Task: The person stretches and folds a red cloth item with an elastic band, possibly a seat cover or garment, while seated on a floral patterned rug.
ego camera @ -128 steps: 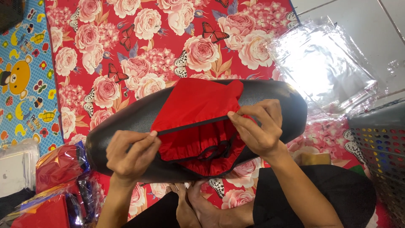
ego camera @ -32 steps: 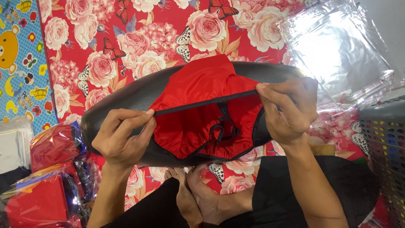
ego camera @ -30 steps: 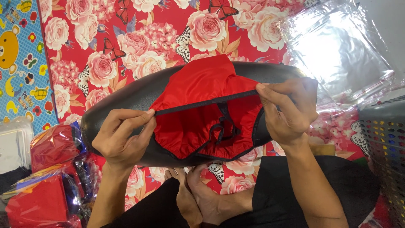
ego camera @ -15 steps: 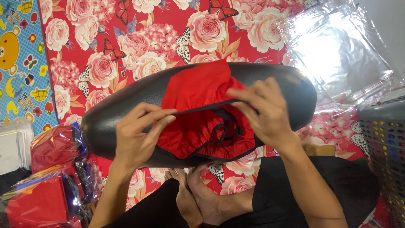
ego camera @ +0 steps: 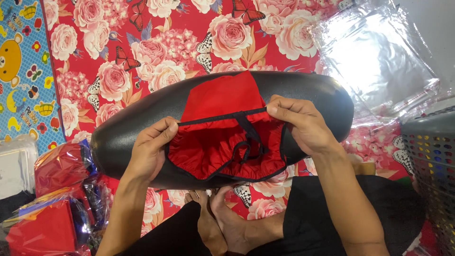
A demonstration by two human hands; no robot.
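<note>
**Red garment held at both ends of its black trim**

Left hand [ego camera: 150, 152] fingers closed, pinching the red garment [ego camera: 222, 137] at the left end of its black-edged band. Right hand [ego camera: 303, 124] fingers closed on the band's right end. The garment lies between the two sets of fingers, draped over a black oval form [ego camera: 128, 132]. Beyond the fingers: floral mat [ego camera: 166, 42]. Clear plastic bags [ego camera: 374, 57] lie past the right fingers.

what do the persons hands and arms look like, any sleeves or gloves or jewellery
Both are bare. The left hand and right hand wear no gloves, and no rings, watch or bracelet show. The forearms are uncovered all the way to the bottom of the picture, with no sleeve edge in view. Fingernails are short and unpainted.
</note>
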